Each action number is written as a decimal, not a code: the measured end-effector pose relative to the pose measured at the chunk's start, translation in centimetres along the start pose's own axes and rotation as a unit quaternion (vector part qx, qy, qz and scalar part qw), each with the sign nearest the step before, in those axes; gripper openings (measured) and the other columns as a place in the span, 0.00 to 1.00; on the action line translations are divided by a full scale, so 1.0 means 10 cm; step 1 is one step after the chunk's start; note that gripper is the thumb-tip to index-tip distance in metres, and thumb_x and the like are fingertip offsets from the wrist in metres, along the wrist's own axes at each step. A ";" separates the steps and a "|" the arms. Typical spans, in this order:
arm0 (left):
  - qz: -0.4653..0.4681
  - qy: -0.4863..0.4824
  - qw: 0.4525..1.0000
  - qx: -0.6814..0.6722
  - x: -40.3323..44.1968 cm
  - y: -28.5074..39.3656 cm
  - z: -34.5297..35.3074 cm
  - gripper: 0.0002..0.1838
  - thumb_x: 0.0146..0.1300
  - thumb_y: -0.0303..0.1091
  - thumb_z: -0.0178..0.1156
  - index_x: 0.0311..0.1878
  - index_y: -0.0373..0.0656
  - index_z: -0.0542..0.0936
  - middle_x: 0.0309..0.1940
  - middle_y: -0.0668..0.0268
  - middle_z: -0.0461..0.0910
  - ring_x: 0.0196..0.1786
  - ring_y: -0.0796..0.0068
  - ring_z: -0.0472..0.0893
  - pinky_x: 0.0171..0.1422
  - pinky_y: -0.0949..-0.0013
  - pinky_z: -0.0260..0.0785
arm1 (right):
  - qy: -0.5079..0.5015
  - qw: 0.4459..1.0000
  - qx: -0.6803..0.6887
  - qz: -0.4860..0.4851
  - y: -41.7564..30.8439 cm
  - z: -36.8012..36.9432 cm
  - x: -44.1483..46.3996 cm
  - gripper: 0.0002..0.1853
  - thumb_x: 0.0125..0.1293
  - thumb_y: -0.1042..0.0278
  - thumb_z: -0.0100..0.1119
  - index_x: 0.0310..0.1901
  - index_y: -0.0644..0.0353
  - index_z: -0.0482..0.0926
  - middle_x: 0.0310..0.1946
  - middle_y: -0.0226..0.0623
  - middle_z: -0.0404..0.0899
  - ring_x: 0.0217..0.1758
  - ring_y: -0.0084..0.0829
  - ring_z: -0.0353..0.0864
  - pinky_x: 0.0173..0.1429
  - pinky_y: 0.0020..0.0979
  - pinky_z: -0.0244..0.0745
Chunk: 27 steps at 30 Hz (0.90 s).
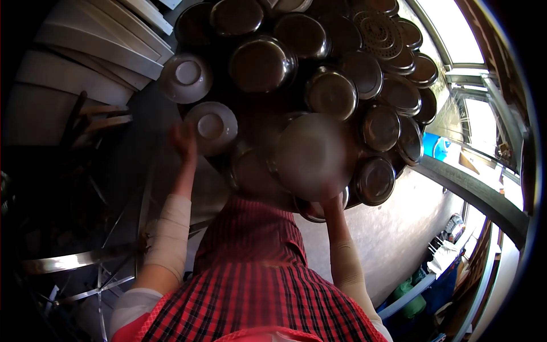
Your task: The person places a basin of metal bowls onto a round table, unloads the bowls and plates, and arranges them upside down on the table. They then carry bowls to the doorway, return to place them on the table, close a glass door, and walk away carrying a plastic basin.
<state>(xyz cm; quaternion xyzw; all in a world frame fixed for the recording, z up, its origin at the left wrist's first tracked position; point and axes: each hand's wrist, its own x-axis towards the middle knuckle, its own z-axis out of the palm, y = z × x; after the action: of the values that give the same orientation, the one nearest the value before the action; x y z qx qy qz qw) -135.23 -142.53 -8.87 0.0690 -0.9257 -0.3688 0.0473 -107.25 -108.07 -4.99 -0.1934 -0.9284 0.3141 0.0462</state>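
Observation:
My left hand (183, 140) is at the left edge of an upturned white bowl (211, 128); its fingers are smeared by motion, so whether it grips the bowl is unclear. A second white bowl (186, 78) lies upside down just beyond. My right hand (332, 191) holds a large round pale dish (313, 157) by its near edge, blurred by motion. Under and around that dish are round metal bowls, among them one (331, 94) behind it and another (375, 180) to its right.
Many metal bowls and lids (262, 64) cover the dark surface ahead, with a perforated metal piece (380, 34) at the back right. Pale boards (85, 62) lean at the upper left. A metal frame (68, 261) stands at the lower left, and a green bag (411, 302) lies at the lower right.

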 end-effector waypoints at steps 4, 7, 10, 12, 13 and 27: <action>0.220 -0.007 0.975 -0.019 0.46 0.69 0.50 0.25 0.50 0.41 0.63 0.49 0.39 0.71 0.44 0.53 0.71 0.50 0.55 0.68 0.55 0.58 0.60 | -0.004 0.995 0.069 0.072 -0.01 -0.03 -0.07 0.10 0.52 0.71 0.53 0.38 0.57 0.73 0.28 0.34 0.73 0.33 0.34 0.72 0.36 0.30 0.69; 0.299 -0.024 0.953 -0.034 0.74 1.12 0.88 0.30 0.47 0.42 0.65 0.54 0.41 0.69 0.48 0.52 0.69 0.52 0.55 0.67 0.57 0.59 0.60 | -0.004 0.990 0.095 0.109 -0.03 -0.05 -0.13 0.08 0.54 0.71 0.52 0.38 0.57 0.73 0.28 0.33 0.72 0.32 0.32 0.71 0.34 0.30 0.68; 0.279 -0.063 0.958 -0.026 0.87 1.27 1.15 0.35 0.45 0.42 0.67 0.57 0.42 0.67 0.50 0.51 0.68 0.54 0.55 0.67 0.58 0.60 0.60 | 0.003 0.985 0.113 0.130 -0.06 -0.02 -0.13 0.07 0.56 0.71 0.51 0.38 0.57 0.72 0.27 0.32 0.72 0.30 0.30 0.70 0.32 0.29 0.67; 0.274 -0.092 0.957 -0.009 0.91 1.15 1.29 0.38 0.45 0.44 0.67 0.59 0.43 0.65 0.51 0.46 0.66 0.55 0.51 0.66 0.59 0.58 0.60 | 0.010 0.984 0.122 0.129 -0.12 0.03 -0.05 0.07 0.57 0.71 0.51 0.38 0.56 0.72 0.27 0.32 0.72 0.29 0.29 0.70 0.31 0.28 0.67; 0.270 -0.106 0.957 -0.008 0.92 1.11 1.34 0.39 0.44 0.45 0.67 0.60 0.43 0.64 0.52 0.45 0.66 0.56 0.50 0.65 0.59 0.57 0.60 | 0.013 0.984 0.126 0.128 -0.16 0.06 0.02 0.06 0.57 0.71 0.50 0.38 0.56 0.72 0.27 0.32 0.71 0.28 0.29 0.69 0.31 0.28 0.66; 0.183 -0.216 0.954 -0.095 0.61 1.12 0.82 0.27 0.51 0.39 0.63 0.54 0.42 0.69 0.50 0.56 0.69 0.51 0.62 0.71 0.45 0.66 0.69 | 0.000 0.677 0.558 0.481 -0.45 0.41 0.76 0.04 0.65 0.66 0.46 0.33 0.53 0.70 0.18 0.21 0.63 0.15 0.15 0.60 0.15 0.19 0.55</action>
<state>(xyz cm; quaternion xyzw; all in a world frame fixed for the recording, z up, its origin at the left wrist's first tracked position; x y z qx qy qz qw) -143.46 -129.93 -6.80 -0.1880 -0.8713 -0.4462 -0.0805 -116.56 -110.74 -5.83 -0.5511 -0.3602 0.7526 -0.0122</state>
